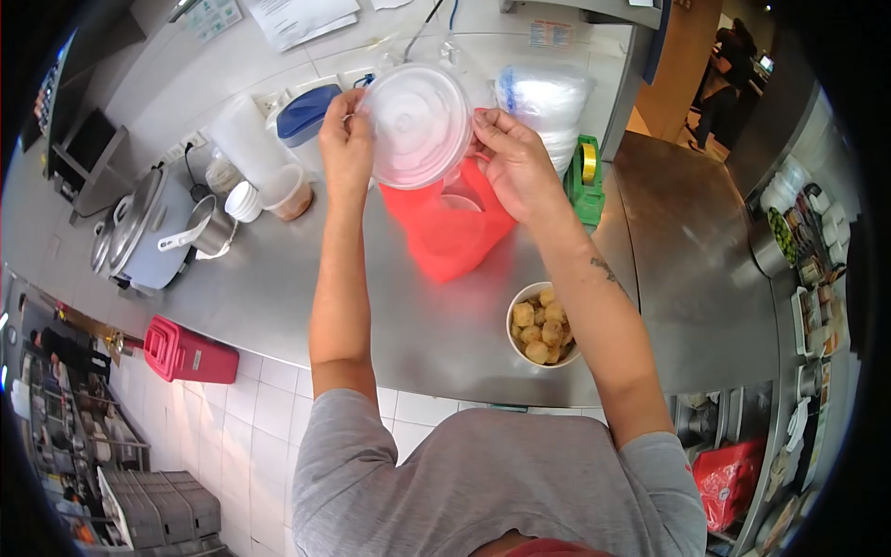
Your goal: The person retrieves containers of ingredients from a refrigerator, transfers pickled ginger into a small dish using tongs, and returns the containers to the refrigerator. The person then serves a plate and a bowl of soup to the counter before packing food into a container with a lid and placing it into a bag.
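A round, translucent plastic lid [419, 125] is held up over the counter. My left hand [347, 139] pinches its left edge. At the right edge, my right hand [512, 153] has its thumb and fingers closed on the rim. Just behind and below the lid, a red plastic bag [450, 237] stands on the counter with its mouth partly hidden. A round container seems to be inside the bag. Near my right forearm sits a white bowl [511, 336] filled with golden fried chunks [540, 325], partly covered by the arm.
On the steel counter [278, 269] stand a green tape dispenser [586, 190], wrapped clear plastic [548, 102], a blue-lidded container [306, 116], stacked cups [243, 201], a saucepan [215, 227] and a large lidded pot [153, 223]. A red bin [190, 353] is on the floor at left.
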Motion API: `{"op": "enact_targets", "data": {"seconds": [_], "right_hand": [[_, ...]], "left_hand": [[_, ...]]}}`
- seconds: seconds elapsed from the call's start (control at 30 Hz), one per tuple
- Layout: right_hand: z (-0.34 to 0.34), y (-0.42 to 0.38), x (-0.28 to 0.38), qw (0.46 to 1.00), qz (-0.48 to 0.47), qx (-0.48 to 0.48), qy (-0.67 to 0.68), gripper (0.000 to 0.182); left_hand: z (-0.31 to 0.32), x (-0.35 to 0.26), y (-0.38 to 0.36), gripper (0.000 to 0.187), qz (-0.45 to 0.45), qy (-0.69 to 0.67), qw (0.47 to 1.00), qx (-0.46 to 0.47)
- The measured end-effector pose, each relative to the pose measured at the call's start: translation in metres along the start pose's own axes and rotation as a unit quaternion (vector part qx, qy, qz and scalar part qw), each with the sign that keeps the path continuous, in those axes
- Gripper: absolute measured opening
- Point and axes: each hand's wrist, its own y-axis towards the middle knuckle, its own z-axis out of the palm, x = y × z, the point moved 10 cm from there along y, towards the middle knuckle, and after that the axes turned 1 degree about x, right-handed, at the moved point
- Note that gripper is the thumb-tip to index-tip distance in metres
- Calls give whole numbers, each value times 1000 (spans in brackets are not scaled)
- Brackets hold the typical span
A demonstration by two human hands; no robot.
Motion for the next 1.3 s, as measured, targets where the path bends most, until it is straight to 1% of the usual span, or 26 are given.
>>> {"op": "enact_targets", "data": {"seconds": [0.07,0.17,0.23,0.27,0.3,0.37,0.4,0.47,0.5,0.6,0.7,0.77,0.8,0.83,0.87,0.93,1.0,1.07,1.13,1.2,1.23,1.3], "right_hand": [[0,-5,-5,1000,24,4,-15,20],[9,-18,5,998,29,4,-48,16],[12,-21,11,995,5,20,-101,16],[13,-20,12,989,-16,36,-141,18],[14,-22,14,982,-35,52,-180,21],[7,-30,16,967,-12,54,-248,21],[4,-36,18,958,0,56,-281,20],[0,-51,20,949,34,74,-303,19],[-1,-58,22,945,50,80,-314,18],[1,-73,29,941,61,117,-312,17],[-14,-81,39,949,69,105,-288,15],[-58,-86,50,972,40,11,-233,15],[-82,-91,58,978,25,-36,-204,16],[-90,-100,72,988,-3,-35,-150,17],[-97,-109,85,994,-33,-35,-96,19],[-116,-134,84,996,-10,-59,-66,19],[-134,-158,68,996,22,-74,-55,19],[-156,-184,35,993,63,-81,-64,18],[-156,-203,13,984,115,-77,-113,15],[-174,-220,-16,967,179,-85,-160,15],[-179,-227,-27,960,198,-71,-183,15],[-186,-232,-44,945,227,-35,-231,16]], "left_hand": [[2,-8,-4,29,49,46,997,28],[4,-32,-12,31,78,103,990,48],[17,-86,-27,33,247,185,950,58],[27,-110,-38,34,330,222,916,61],[43,-118,-48,33,349,213,904,128],[70,-129,-73,30,382,193,867,257],[72,-131,-80,28,381,199,862,269],[75,-134,-94,23,382,210,851,293],[77,-140,-102,21,396,202,844,300],[81,-151,-118,23,391,224,831,325],[81,-168,-130,24,414,200,831,315],[59,-164,-109,21,423,227,846,234],[30,-164,-82,17,387,262,877,109],[-2,-164,-56,14,344,294,892,-18],[-32,-157,-33,7,294,308,897,-117],[-68,-119,11,8,227,307,886,-261],[-62,-68,54,12,292,337,841,-307],[-14,-32,83,15,287,388,841,-247],[55,29,109,22,264,427,864,-50],[87,38,90,25,271,471,839,-29],[99,39,79,27,273,494,825,-21],[79,4,55,26,262,430,859,-92]]}}
